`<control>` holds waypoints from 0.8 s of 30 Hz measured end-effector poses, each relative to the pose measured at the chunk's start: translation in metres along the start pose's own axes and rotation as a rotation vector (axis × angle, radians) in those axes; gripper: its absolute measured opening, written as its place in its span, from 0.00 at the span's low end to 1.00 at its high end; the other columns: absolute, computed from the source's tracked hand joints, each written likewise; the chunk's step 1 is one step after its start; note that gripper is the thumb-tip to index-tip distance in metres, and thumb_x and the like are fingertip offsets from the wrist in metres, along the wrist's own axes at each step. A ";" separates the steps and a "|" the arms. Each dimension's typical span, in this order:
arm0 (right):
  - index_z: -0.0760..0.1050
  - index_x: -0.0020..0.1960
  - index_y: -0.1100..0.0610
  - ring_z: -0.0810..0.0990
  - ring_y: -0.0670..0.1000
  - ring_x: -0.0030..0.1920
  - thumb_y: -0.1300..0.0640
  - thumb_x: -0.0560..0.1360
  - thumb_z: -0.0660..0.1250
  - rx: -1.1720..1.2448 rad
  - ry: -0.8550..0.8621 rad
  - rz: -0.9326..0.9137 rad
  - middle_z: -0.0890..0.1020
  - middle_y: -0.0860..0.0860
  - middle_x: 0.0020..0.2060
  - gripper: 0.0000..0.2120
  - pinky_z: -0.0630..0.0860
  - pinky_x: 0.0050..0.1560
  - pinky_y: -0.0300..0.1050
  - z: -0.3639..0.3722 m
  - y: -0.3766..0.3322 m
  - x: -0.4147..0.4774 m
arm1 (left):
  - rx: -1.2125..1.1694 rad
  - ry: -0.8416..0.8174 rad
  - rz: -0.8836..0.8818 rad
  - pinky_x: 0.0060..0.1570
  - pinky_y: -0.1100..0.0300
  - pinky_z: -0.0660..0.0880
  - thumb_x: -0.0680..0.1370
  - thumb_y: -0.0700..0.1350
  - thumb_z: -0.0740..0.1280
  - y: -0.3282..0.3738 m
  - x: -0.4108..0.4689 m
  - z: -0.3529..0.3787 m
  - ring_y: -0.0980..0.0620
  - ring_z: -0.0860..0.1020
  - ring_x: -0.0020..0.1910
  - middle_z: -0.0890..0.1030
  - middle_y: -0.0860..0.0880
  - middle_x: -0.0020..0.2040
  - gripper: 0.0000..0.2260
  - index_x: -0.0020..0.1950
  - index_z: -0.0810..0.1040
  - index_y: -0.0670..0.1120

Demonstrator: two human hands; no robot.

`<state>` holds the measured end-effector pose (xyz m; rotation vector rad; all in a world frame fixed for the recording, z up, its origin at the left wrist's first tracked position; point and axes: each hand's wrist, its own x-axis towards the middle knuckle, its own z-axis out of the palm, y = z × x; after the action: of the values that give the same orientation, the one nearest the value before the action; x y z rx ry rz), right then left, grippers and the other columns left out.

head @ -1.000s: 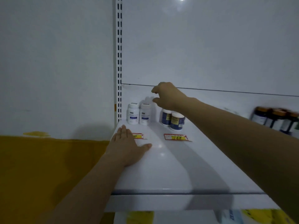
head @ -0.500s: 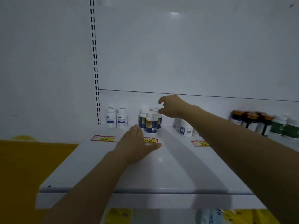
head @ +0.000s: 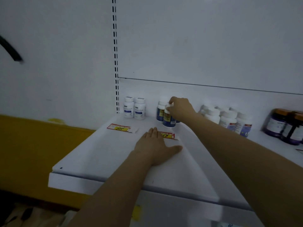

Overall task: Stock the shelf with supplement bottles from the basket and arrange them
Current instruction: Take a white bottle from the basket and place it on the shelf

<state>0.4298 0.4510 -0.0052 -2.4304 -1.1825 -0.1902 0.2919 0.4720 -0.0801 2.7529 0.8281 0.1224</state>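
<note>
Right hand [head: 181, 110]: fingers curled round the white cap of a blue bottle [head: 168, 120], far on the shelf [head: 98, 154].
Left hand [head: 155, 145]: flat, fingers straight, resting on the shelf, fingertips over a price tag [head: 169, 135].

White shelf [head: 98, 161] — along back edge from left corner: two white bottles [head: 139, 108], blue-labelled bottles [head: 166, 119], white-capped cluster [head: 227, 118], dark jars [head: 275, 125]; two price tags [head: 120, 128] just in front.

On the shelf [head: 98, 154] I count two blue-labelled white bottles [head: 129, 107] [head: 139, 109], at least two dark-blue bottles [head: 168, 120], roughly six white-capped bottles [head: 228, 119] bunched too tightly to be sure, two orange-lidded jars [head: 277, 124] and two price tags [head: 120, 128] [head: 168, 135].
</note>
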 end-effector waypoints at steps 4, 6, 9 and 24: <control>0.72 0.65 0.56 0.77 0.55 0.55 0.55 0.78 0.62 0.217 0.062 0.002 0.76 0.58 0.61 0.16 0.78 0.49 0.44 -0.015 0.003 -0.011 | -0.081 0.050 -0.004 0.74 0.54 0.43 0.73 0.71 0.52 0.000 -0.001 -0.001 0.50 0.42 0.77 0.40 0.46 0.78 0.46 0.77 0.39 0.42; 0.73 0.64 0.54 0.76 0.51 0.50 0.53 0.78 0.62 0.295 0.070 -0.043 0.76 0.57 0.61 0.15 0.74 0.37 0.35 -0.028 0.002 -0.020 | -0.170 0.103 0.009 0.74 0.55 0.44 0.73 0.70 0.55 0.000 -0.001 -0.003 0.50 0.43 0.77 0.40 0.46 0.78 0.46 0.77 0.39 0.42; 0.74 0.62 0.50 0.75 0.50 0.51 0.51 0.77 0.64 0.376 0.028 -0.095 0.77 0.55 0.60 0.14 0.70 0.35 0.31 -0.047 -0.001 -0.034 | -0.440 0.250 0.052 0.70 0.58 0.57 0.73 0.63 0.65 0.002 -0.003 -0.011 0.53 0.58 0.74 0.56 0.49 0.77 0.42 0.77 0.50 0.45; 0.79 0.56 0.53 0.82 0.50 0.52 0.51 0.77 0.66 0.645 -0.092 -0.147 0.82 0.49 0.51 0.10 0.80 0.52 0.41 -0.083 0.010 -0.081 | -1.054 0.223 0.288 0.33 0.77 0.73 0.69 0.41 0.76 0.008 -0.021 -0.039 0.66 0.80 0.36 0.81 0.57 0.43 0.17 0.54 0.76 0.49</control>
<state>0.3918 0.3518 0.0417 -1.8057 -1.2268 0.2322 0.2728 0.4630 -0.0400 1.8305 0.2492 0.7025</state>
